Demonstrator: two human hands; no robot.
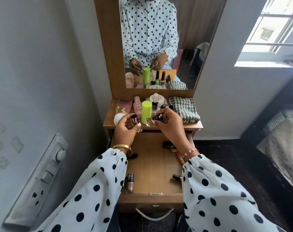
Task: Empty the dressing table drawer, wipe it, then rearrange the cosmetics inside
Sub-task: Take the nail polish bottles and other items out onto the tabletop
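The wooden drawer (152,166) is pulled out toward me below the dressing table top (108,121). My left hand (125,129) grips a clear nail polish bottle with a black cap (137,122) above the drawer's back edge. My right hand (170,126) holds another black-capped nail polish bottle (157,118) at the same height. Inside the drawer lie a glitter polish bottle (130,182) at the front left, a dark bottle (176,177) at the right, and small dark tubes (168,145) at the back right. My sleeves hide the drawer's side edges.
On the table top stand a lime green bottle (146,111), pink bottles (137,108), a pink sachet (123,106), a white jar (156,98) and several small polish bottles. A checked cloth (185,108) lies at the right. A mirror (159,42) rises behind. A switch panel (41,178) is on the left wall.
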